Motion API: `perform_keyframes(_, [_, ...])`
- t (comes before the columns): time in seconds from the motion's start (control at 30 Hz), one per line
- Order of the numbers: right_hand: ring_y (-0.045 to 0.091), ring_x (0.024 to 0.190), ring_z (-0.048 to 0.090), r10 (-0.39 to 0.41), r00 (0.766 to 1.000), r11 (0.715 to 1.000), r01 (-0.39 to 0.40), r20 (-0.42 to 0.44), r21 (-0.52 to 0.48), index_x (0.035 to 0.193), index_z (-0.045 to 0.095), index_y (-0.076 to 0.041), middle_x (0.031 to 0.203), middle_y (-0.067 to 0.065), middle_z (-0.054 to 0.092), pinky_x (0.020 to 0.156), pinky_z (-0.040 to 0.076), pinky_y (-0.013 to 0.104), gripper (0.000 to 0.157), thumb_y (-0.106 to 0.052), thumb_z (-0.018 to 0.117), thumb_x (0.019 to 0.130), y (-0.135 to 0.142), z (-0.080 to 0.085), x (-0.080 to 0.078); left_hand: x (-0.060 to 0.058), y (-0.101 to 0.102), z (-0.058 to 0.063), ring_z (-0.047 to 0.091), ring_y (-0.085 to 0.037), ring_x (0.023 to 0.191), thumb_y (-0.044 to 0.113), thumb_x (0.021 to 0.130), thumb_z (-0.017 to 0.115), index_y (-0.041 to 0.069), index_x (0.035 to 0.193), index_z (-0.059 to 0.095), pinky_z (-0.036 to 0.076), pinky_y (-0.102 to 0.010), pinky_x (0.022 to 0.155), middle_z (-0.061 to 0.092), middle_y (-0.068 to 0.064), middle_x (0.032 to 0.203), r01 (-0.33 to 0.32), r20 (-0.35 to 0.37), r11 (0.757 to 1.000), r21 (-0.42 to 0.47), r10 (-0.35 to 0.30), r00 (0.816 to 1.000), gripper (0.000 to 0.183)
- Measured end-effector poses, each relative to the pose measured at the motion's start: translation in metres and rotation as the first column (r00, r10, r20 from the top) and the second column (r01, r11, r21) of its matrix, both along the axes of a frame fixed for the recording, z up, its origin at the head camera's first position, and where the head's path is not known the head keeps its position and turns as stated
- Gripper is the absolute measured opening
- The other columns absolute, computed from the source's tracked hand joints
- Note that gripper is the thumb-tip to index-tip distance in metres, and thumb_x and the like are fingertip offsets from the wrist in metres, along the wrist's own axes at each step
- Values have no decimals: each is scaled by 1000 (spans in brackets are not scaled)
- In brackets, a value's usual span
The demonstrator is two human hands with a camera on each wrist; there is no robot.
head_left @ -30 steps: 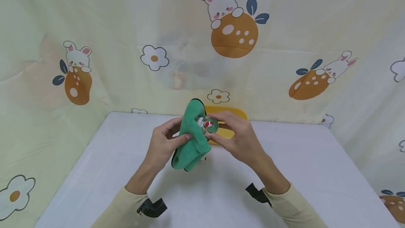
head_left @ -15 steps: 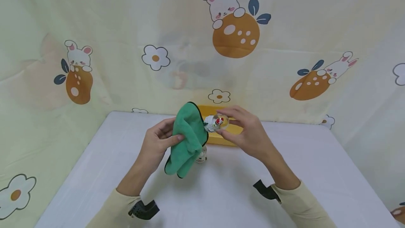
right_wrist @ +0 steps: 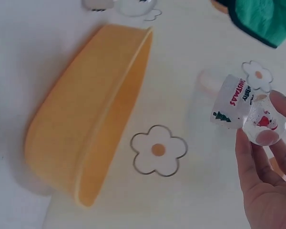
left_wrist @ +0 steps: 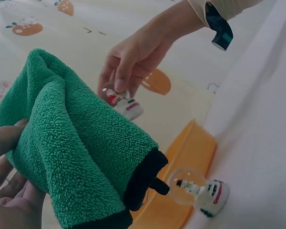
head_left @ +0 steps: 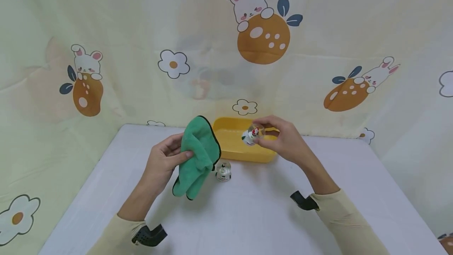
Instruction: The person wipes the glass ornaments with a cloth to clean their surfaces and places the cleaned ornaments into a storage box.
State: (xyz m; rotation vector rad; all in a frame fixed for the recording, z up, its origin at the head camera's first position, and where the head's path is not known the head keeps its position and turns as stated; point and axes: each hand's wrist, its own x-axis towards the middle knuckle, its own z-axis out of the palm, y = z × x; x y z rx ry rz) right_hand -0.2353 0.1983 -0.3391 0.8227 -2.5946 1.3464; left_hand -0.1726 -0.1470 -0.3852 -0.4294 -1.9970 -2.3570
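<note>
My left hand (head_left: 164,161) grips a green cloth (head_left: 198,148) with black edging, thumb on its near face; the folds hang down. By its clear globe, my right hand (head_left: 284,139) pinches a small snow globe (head_left: 250,136) with a red figure inside. Its white base, lettered and marked with a green tree (right_wrist: 222,117) in the right wrist view, points away from the palm. The globe is held up over the yellow tray (head_left: 233,153). A second snow globe (head_left: 223,172) stands upright on the table in front of the tray, close to the cloth's lower edge.
The yellow tray stands at the back of the white-covered table (head_left: 247,215), near the hanging curtain (head_left: 198,19) printed with rabbits, oranges and flowers. Black wrist cameras (head_left: 149,236) sit at both sleeves.
The snow globe in my right hand has come out of the cloth and moved right, over the tray. My left hand has drawn the cloth left, uncovering the second snow globe.
</note>
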Motion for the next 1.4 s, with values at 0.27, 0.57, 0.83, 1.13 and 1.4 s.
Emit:
perform_keyframes(0.27, [24,108,62,-53,998,998,51,37,47,127,66,-6,121,7,66,96,58,40,45,-13,83,86,10,-17,-27,1,-18,-2,71,-19,110,-1,90,74,1,135,59,59,-31,92,70,-5,121,-30,14,1000,7,30,999,48])
perform_keyframes(0.57, [29,108,64,-92,990,987,77,105,140,129,65,-5,120,11,65,93,59,42,46,-13,82,87,14,-35,-58,2,-35,-7,71,-18,109,-1,90,74,2,134,61,59,-29,92,71,-4,120,-61,22,998,-8,61,998,46])
perform_keyframes(0.83, [30,111,63,-136,973,971,94,187,218,129,63,-2,123,15,66,91,59,41,45,-12,79,88,16,-49,-77,7,-51,-9,71,-18,109,0,91,74,0,135,59,59,-29,91,70,-4,120,-98,25,994,-45,99,995,47])
perform_keyframes(1.13, [34,108,62,-211,958,924,130,195,358,127,63,4,121,21,66,96,55,47,45,-13,78,89,13,-63,-90,12,-66,-8,71,-16,108,1,91,74,1,135,60,58,-28,91,71,-2,118,-127,20,990,-64,128,992,46])
perform_keyframes(1.4, [37,115,61,-207,952,907,100,227,409,134,59,5,130,23,63,100,54,48,49,-16,76,92,15,-71,-93,16,-74,-8,72,-15,106,0,91,74,-1,135,59,58,-27,91,71,-1,118,-159,29,985,-71,162,986,47])
